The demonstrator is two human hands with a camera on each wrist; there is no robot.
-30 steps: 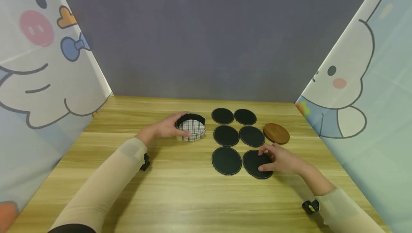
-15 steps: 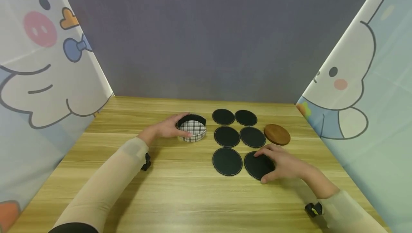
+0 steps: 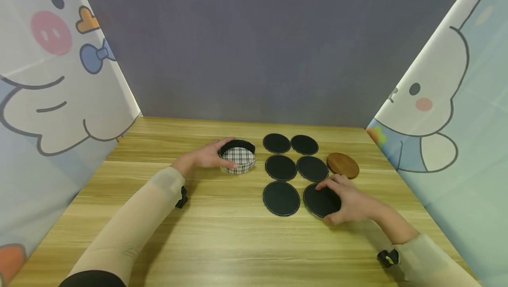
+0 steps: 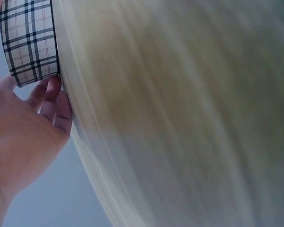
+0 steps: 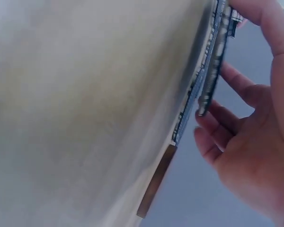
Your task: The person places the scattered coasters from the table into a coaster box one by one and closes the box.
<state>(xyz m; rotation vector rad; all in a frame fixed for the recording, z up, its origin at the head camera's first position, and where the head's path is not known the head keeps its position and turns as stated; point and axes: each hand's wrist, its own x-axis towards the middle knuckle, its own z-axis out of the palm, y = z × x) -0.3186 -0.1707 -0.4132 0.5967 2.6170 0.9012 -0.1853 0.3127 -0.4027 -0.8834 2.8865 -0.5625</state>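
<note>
A round, low-walled plaid coaster holder point(image 3: 243, 169) with a dark inner wall stands at the middle left of the table. My left hand point(image 3: 207, 155) grips its left side, thumb at the front rim and fingers behind. The left wrist view shows the plaid wall point(image 4: 32, 42) of the holder close up. My right hand point(image 3: 354, 202) holds a round black coaster point(image 3: 320, 201) by its edge, between thumb and fingers. Seen edge-on in the right wrist view, this coaster point(image 5: 214, 68) is slightly raised and tilted above the table.
Several more black coasters lie flat in two columns, among them a front-left coaster point(image 3: 281, 198) and a middle-right coaster point(image 3: 312, 168). A brown wooden disc point(image 3: 343, 165) lies beyond my right hand. A grey panel point(image 3: 254, 49) rises behind the wooden table point(image 3: 222, 243).
My right hand has spread its thumb to the front-right coaster's near edge, taken hold of it and raised it slightly. The left hand stays on the holder.
</note>
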